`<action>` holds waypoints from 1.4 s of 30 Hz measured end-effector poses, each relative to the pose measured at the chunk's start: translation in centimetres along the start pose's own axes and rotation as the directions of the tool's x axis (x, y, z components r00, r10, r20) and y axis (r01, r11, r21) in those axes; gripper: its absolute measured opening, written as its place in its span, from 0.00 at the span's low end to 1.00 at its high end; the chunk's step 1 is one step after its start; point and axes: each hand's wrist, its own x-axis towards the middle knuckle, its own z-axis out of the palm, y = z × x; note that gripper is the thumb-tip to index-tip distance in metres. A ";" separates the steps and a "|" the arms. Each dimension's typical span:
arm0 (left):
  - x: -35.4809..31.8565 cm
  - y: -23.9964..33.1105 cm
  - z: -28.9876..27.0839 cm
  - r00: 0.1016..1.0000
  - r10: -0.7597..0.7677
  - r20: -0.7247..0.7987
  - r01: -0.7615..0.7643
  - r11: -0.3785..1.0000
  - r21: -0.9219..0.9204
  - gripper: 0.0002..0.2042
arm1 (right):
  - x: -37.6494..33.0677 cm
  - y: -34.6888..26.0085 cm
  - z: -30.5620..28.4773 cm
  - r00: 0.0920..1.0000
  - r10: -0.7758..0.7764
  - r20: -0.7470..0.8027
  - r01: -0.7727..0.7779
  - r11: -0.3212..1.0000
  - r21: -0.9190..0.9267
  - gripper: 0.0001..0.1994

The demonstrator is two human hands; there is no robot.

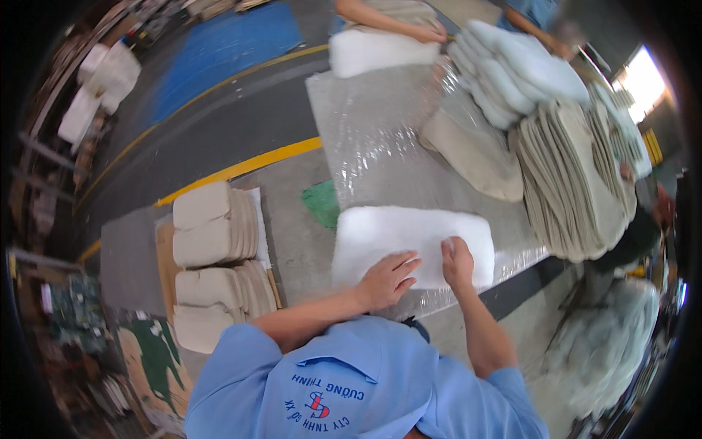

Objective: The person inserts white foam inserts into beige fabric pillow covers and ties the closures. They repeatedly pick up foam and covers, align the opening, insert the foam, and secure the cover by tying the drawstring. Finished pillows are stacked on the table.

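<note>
A white, fluffy cushion pad (pixel 409 227) with rounded corners lies in front of me on the near end of the plastic-covered table (pixel 380 161). My left hand (pixel 387 280) rests on its near edge, fingers stretched out and slightly apart. On the pad's right part sits my right hand (pixel 458 262), its fingers curled in and the thumb pointing away from me. Whatever may be between those fingers is hidden. Beyond the pad, a single beige fabric cover (pixel 472 154) lies flat on the table.
Beige covers (pixel 567 175) are piled on the table's right side, with white pads (pixel 515 69) stacked behind. Beige cushions (pixel 208 227) stand on cardboard at floor level, left. Two people's arms (pixel 395 20) show across the table. A translucent bag (pixel 607 344) stands at right.
</note>
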 end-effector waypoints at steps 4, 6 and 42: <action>-0.9 3.9 -2.4 0.657 -0.629 0.415 0.539 0.006 -0.843 0.22 | -2.1 -8.6 -1.5 0.972 -0.179 0.153 0.082 0.867 0.492 0.25; -0.9 5.1 -3.7 0.676 -0.615 0.406 0.371 -0.192 -0.909 0.18 | -4.0 -12.5 -2.1 0.873 -0.476 0.105 0.395 0.817 0.421 0.28; -22.5 -26.0 -18.7 0.287 -0.907 0.307 0.759 0.020 -0.650 0.14 | 8.9 -14.4 45.3 0.485 0.763 0.427 -0.866 0.350 0.357 0.16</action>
